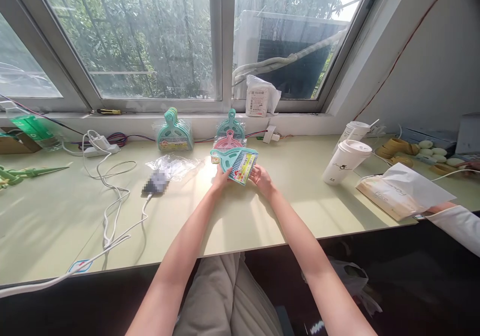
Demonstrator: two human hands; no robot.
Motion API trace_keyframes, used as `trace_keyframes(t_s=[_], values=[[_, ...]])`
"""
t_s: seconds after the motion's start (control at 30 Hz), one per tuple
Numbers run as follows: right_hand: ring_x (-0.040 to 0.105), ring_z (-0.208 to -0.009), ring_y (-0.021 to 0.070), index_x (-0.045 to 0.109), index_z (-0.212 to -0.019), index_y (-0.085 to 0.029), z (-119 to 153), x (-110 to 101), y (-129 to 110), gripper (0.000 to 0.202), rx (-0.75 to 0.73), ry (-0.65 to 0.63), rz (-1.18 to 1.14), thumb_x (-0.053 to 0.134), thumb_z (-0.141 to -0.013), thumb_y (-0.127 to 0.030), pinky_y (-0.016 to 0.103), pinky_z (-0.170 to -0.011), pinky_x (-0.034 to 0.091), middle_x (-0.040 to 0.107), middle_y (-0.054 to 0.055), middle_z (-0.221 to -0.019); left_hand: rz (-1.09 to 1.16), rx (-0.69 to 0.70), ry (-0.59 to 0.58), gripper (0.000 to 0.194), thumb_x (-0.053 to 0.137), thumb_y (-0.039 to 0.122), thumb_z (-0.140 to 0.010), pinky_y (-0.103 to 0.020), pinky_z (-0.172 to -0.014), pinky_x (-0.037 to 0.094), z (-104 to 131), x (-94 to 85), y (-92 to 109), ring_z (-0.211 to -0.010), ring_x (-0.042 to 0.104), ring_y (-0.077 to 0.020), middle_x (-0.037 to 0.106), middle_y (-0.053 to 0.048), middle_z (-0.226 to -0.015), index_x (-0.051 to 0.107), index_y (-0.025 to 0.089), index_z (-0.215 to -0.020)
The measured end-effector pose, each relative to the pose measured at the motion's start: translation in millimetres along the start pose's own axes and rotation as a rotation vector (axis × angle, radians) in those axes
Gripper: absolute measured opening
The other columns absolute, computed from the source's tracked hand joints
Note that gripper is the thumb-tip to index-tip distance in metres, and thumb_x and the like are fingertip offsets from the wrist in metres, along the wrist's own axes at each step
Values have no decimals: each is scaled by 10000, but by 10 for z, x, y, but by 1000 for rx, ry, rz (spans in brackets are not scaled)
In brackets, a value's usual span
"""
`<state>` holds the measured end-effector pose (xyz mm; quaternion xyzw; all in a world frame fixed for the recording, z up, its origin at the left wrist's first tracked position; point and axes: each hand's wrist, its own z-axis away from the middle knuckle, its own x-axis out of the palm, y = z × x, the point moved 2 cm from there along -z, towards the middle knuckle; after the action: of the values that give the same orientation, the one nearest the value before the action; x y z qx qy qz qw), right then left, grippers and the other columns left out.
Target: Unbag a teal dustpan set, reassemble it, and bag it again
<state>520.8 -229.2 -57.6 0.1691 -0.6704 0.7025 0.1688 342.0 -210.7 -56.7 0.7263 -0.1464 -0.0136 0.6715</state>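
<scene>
A teal mini dustpan and brush set (229, 162) with a bright printed label is held tilted above the middle of the table. My left hand (221, 178) is closed on its lower left edge, thumb on the front. At the right edge, by the label, my right hand (262, 180) grips it with bent fingers, some partly hidden. Just behind it are a pink dustpan set (229, 139) and a teal dustpan set (231, 122) in clear wrapping. Farther left a stack of teal dustpan sets (174, 133) stands upright against the wall.
Crumpled clear plastic (176, 165) and a blurred phone (155, 183) on a white cable (112, 208) lie left. Lidded paper cups (343, 162) and a tissue pack (397, 191) stand right, near another person's sleeve (459, 228). A power strip (98, 149) sits at the back left.
</scene>
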Motion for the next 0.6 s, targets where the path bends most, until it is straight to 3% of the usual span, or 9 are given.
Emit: trace_keyframes(t_s=[0.1,0.17,0.23,0.37,0.43,0.5,0.6], values=[[710,-826,177,569,-1077,-225,36,73,42,260,30,-58,84,548,-882,-395,336,-758,599,726,50,-1003,15,29,43,761,757,442,-721,-428,-779,572,20,-39,-27,-1005,627,-266,573,-124,-1246,379,272,-1359],[714,-844,182,551,-1116,-227,56,99,62,329,16,-33,179,669,-821,-312,336,-771,600,728,50,-1019,23,34,49,779,745,443,-731,-407,-753,576,9,-82,-7,-985,633,-259,589,-120,-1223,360,272,-1386],[715,-775,177,572,-1072,-192,57,84,57,337,30,39,257,720,-769,-189,331,-764,603,739,54,-920,24,27,89,729,709,453,-762,-381,-731,572,-30,-128,11,-946,641,-244,611,-111,-1193,383,263,-1385],[704,-705,149,631,-909,-120,12,-131,-93,94,-12,252,207,644,-816,-119,293,-772,602,731,69,-803,49,63,296,453,581,442,-848,-347,-781,543,-150,-294,21,-939,641,-220,651,-97,-1115,554,192,-1225],[709,-767,131,622,-939,-124,-3,-330,-203,86,-133,458,69,563,-886,-158,262,-800,593,732,61,-837,66,123,386,352,548,428,-859,-338,-836,520,-202,-411,25,-971,638,-223,671,-98,-1063,620,163,-1079],[710,-793,123,599,-1006,-139,-2,-507,-273,195,-192,615,-36,452,-964,-260,260,-796,591,730,58,-857,54,159,404,315,551,432,-846,-336,-865,502,-236,-501,24,-982,639,-231,687,-96,-1017,647,161,-976],[711,-751,146,605,-988,-134,9,-568,-282,459,-83,574,31,271,-1008,-449,283,-732,591,724,92,-841,0,165,331,354,560,465,-820,-354,-871,490,-244,-511,5,-958,647,-241,702,-94,-982,664,155,-957]])
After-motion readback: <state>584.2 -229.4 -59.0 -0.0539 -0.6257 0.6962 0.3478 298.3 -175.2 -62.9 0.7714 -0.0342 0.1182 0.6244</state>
